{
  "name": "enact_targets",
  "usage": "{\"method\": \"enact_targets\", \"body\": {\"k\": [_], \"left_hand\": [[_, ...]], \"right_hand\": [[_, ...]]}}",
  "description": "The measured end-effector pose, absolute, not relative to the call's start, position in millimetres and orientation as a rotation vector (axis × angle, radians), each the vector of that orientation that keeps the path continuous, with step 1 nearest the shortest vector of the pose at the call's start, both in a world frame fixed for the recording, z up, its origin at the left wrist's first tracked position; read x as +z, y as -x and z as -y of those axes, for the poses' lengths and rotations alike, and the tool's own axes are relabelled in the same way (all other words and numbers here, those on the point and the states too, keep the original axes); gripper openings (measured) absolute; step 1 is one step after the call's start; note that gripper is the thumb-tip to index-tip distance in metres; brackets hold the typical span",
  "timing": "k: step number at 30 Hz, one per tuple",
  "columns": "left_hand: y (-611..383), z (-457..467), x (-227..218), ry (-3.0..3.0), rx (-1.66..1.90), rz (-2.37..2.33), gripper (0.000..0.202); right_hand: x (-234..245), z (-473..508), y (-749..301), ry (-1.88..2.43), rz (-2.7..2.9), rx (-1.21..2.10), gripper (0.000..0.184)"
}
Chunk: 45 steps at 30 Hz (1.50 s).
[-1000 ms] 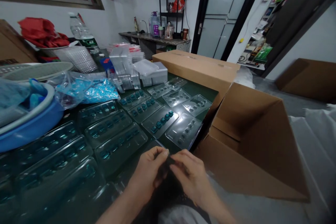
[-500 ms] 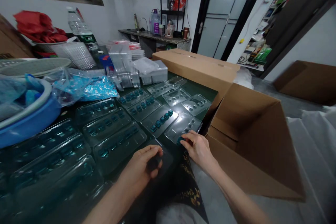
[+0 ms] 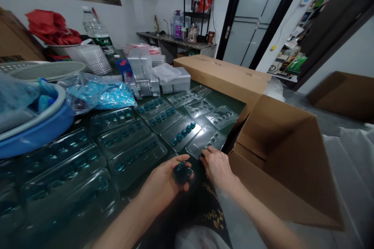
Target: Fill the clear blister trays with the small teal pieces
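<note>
My left hand (image 3: 163, 179) is turned palm up, its fingers curled around several small dark teal translucent pieces (image 3: 181, 169). To its right, my right hand (image 3: 216, 163) reaches over the near end of a clear plastic blister tray (image 3: 195, 144). Its fingertips are pinched together on a teal piece (image 3: 201, 155), mostly hidden by the fingers. Beside that tray, another clear tray (image 3: 172, 130) carries a row of teal cube-like pieces (image 3: 183, 134). Further trays with teal pieces in rows, such as this tray (image 3: 137, 155), cover the dark table to the left.
An open cardboard box (image 3: 280, 144) stands right of my right hand. Stacked clear plastic packs (image 3: 143, 70) sit at the back beside a bag of blue packets (image 3: 113, 95). A blue basin (image 3: 37, 132) is at the left. Behind, a counter (image 3: 175, 41) holds bottles and a kettle.
My left hand has opened a little and moved slightly right, showing the teal pieces in it. My right hand stays at the tray's near end, its fingers turned more downward.
</note>
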<state>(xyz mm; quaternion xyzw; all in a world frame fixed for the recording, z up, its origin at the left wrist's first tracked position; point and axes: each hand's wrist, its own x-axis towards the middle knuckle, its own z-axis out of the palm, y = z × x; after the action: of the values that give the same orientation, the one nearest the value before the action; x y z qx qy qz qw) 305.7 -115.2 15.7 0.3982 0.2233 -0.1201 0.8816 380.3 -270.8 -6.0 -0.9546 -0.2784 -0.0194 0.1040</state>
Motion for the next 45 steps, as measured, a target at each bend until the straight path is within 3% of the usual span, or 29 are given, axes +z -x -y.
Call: {"method": "enact_targets", "body": {"k": [6,12,21,31,38,45], "left_hand": [[-308.4,113.6,9.1,-0.807,-0.228,-0.475,0.019],[-311.6,114.6,9.6,-0.908,-0.264,-0.389,0.017],[-312.2,116.1,7.6,-0.905,-0.310,-0.472,0.019],[-303.9,132.8,17.3,-1.017,-0.175,-0.425,0.014],[-303.9,129.2,19.4,-1.209,-0.157,-0.321,0.019],[-306.0,125.6,25.0,-1.469,-0.177,-0.245,0.019]], "right_hand": [[26.3,278.5,-360.5,2.337,1.019,-0.041,0.032],[30.3,273.5,-354.8,2.117,1.221,0.139,0.024],[5.8,273.2,-356.4,1.766,0.671,0.234,0.008],[-4.1,260.7,-341.1,1.616,0.543,-0.036,0.006],[-1.9,265.5,-343.3,1.264,0.327,0.525,0.029],[-0.2,276.2,-341.8,1.130,0.219,0.662,0.018]]}}
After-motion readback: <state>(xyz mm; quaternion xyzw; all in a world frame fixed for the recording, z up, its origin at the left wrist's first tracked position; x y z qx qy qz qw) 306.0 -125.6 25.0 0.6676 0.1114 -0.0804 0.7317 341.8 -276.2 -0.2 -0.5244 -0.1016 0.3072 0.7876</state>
